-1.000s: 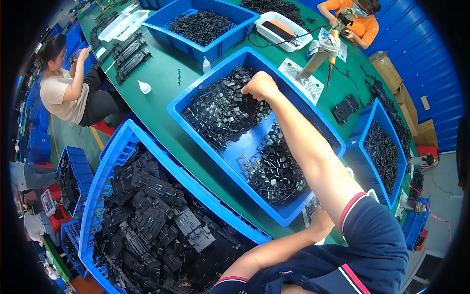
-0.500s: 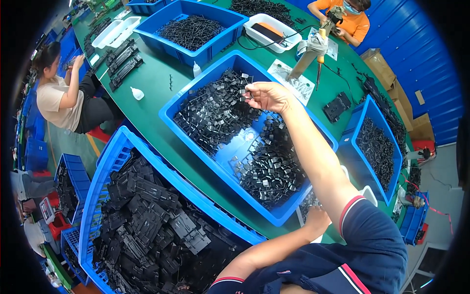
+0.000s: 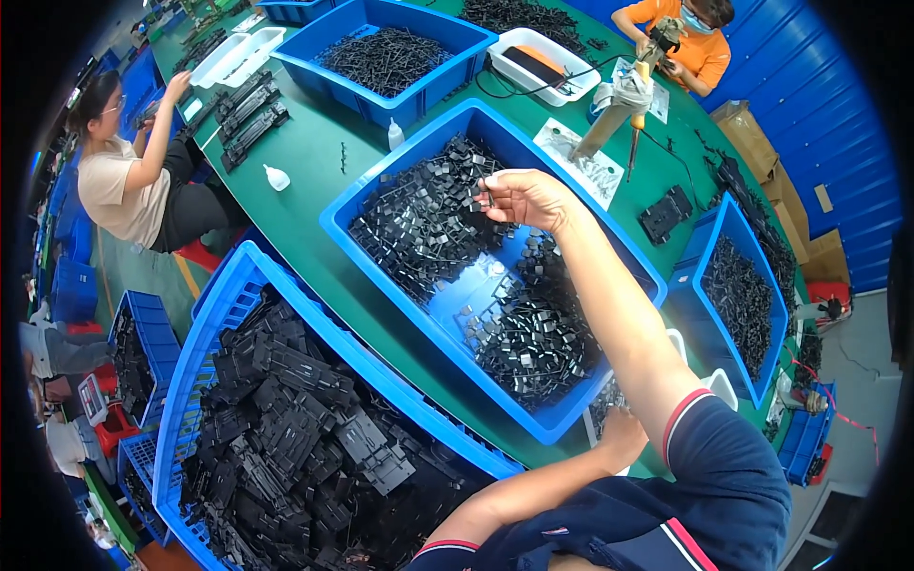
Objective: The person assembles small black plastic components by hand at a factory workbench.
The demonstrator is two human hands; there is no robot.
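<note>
My right hand [image 3: 526, 200] is raised over the far part of a blue bin [image 3: 335, 228], its thumb and fingers pinched on a small black part [image 3: 486, 197]. Inside the bin lie two heaps of small black parts with shiny square ends, a far heap [image 3: 428, 224] and a near heap [image 3: 533, 343]. Bare blue bottom shows between them. My left hand [image 3: 624, 436] is low, beside the bin's near right corner, next to a white tray [image 3: 721, 388] partly covered by my right arm. Its fingers are hidden.
A large blue crate [image 3: 190, 381] of black plastic housings [image 3: 314, 409] stands at front left. Further bins [image 3: 678, 314] hold thin black parts. A soldering iron [image 3: 635, 143] hangs from a wrapped stand [image 3: 600, 128]. Co-workers sit at the left [image 3: 129, 181] and far right [image 3: 700, 52].
The view has shifted slightly. The co-worker at the left has raised a hand toward the white trays. My right hand stays over the bin, still pinching the small black part.
</note>
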